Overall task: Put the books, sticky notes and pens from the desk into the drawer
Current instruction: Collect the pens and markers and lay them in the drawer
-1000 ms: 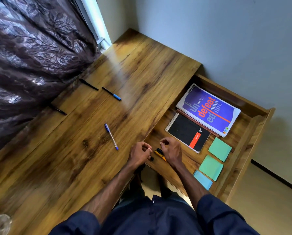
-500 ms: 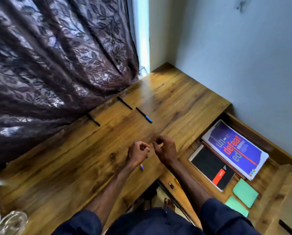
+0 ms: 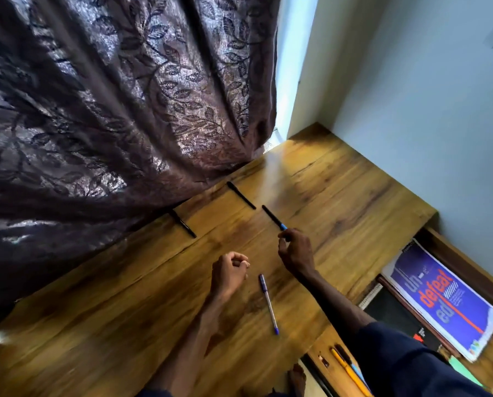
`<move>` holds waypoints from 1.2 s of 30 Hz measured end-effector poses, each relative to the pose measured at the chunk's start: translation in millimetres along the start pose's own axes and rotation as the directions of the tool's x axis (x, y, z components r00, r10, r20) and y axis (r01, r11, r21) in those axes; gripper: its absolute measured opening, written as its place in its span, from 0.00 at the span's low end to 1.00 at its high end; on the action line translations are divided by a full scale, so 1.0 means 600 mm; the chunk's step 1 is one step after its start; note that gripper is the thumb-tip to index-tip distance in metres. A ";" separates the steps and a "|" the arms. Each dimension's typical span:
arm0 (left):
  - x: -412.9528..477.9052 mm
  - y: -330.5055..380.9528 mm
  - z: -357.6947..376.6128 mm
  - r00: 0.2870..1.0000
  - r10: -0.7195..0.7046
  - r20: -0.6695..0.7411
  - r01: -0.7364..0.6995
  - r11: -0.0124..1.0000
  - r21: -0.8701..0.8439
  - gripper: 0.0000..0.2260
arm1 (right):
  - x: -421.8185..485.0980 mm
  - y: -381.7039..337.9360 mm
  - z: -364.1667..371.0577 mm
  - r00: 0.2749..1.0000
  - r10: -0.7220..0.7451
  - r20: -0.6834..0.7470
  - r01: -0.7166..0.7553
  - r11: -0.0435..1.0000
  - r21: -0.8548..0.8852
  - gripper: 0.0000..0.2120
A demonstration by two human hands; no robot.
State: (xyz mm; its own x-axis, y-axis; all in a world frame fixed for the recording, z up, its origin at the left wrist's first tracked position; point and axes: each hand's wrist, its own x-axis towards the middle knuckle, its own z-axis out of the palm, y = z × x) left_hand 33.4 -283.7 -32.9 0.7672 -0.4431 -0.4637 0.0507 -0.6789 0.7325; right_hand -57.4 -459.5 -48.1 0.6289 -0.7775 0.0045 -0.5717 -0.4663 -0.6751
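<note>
Several pens lie on the wooden desk (image 3: 339, 196). Two black pens (image 3: 241, 195) (image 3: 182, 223) rest near the curtain, a black pen with a blue end (image 3: 273, 217) lies beside them, and a clear blue pen (image 3: 268, 303) lies nearer me. My right hand (image 3: 295, 250) reaches its fingertips to the blue end, thumb and forefinger slightly apart. My left hand (image 3: 228, 272) hovers left of the clear blue pen in a loose fist, holding nothing. The open drawer (image 3: 468, 270) holds a purple book (image 3: 445, 299), a black notebook (image 3: 394, 316), a green sticky note (image 3: 462, 371) and a yellow pen (image 3: 348, 371).
A dark patterned curtain (image 3: 110, 110) hangs over the desk's far left edge, touching the leftmost black pen. A pale wall (image 3: 425, 110) bounds the desk and drawer on the right. My foot (image 3: 296, 379) shows below the desk's front edge.
My right hand has moved forward from beside the left hand to the blue-ended pen. The left hand has drawn left, uncovering the clear blue pen. The view has tilted up.
</note>
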 end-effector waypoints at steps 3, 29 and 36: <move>0.037 -0.007 0.000 1.000 0.019 0.000 -0.019 0.998 0.053 0.04 | 0.052 0.011 0.008 0.997 0.077 -0.016 -0.077 0.996 -0.045 0.08; 0.337 0.168 0.030 0.956 -0.061 -0.286 0.119 0.975 0.190 0.20 | -0.005 0.058 -0.046 0.977 0.215 -0.005 -0.206 0.945 0.253 0.07; 0.251 0.158 0.055 0.980 -0.154 -0.128 0.175 0.970 0.171 0.07 | -0.044 0.078 -0.088 0.913 0.393 0.111 -0.385 0.737 0.555 0.07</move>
State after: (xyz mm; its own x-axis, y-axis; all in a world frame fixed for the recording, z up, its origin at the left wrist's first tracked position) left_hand 132.5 -434.0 -49.9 0.8254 -0.2548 -0.5037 0.0739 -0.8359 0.5439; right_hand -128.8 -483.1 -40.9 0.4076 -0.8462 -0.3432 -0.3709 0.1900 -0.9090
